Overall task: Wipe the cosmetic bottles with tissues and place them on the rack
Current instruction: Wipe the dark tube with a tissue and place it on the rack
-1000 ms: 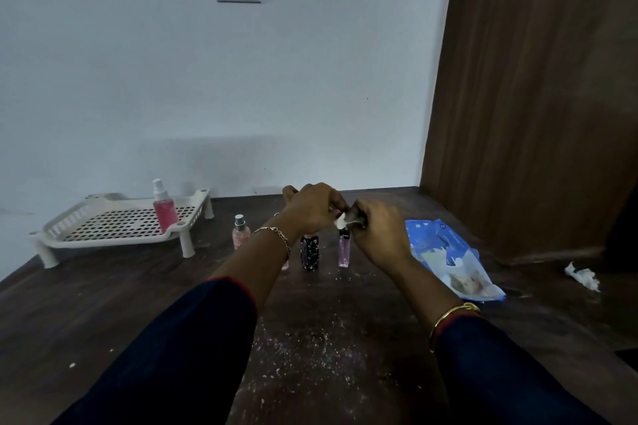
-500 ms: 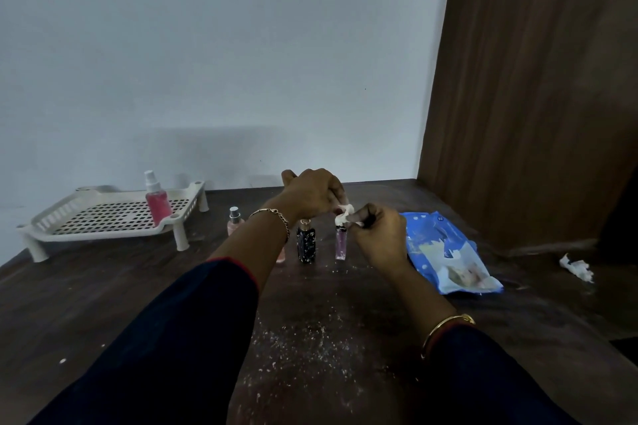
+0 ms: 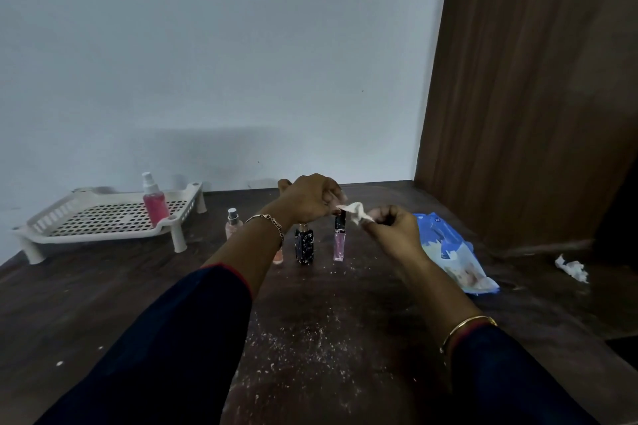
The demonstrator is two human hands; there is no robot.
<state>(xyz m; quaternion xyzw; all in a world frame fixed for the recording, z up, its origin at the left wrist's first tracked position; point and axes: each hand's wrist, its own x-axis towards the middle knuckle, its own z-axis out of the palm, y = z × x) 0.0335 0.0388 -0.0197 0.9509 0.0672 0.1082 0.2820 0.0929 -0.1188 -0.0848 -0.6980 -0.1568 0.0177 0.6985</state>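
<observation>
No writing can be read anywhere; the blue tissue packet [image 3: 448, 252] lying flat on the bench [image 3: 103, 304] at the right carries white print too small to make out, and its open end shows pale tissue inside; the bottles show no legible labels. The white slotted rack [image 3: 96, 239] stands on short legs at the far left and holds one upright spray bottle [image 3: 155, 203] with pink liquid and a clear cap, near its right corner. Four more bottles stand on the bench near the middle: a small pale pink bottle [image 3: 233, 226] with a silver cap; an orange-pink one [image 3: 278, 256], mostly hidden behind the left wrist; a dark speckled bottle [image 3: 304, 247] with a gold neck; and a slim lilac tube [image 3: 339, 238] with a black speckled cap. Just above that tube a small white tissue [image 3: 355, 214], twisted and crumpled, stretches between both hands; the left hand [image 3: 307, 198] has its fingers curled, pinching one end; the right hand [image 3: 393, 228] pinches the other end between fingers and thumb. A crumpled tissue scrap [image 3: 571, 267] lies at the far right; white crumbs [image 3: 310, 338] dust the near bench.
</observation>
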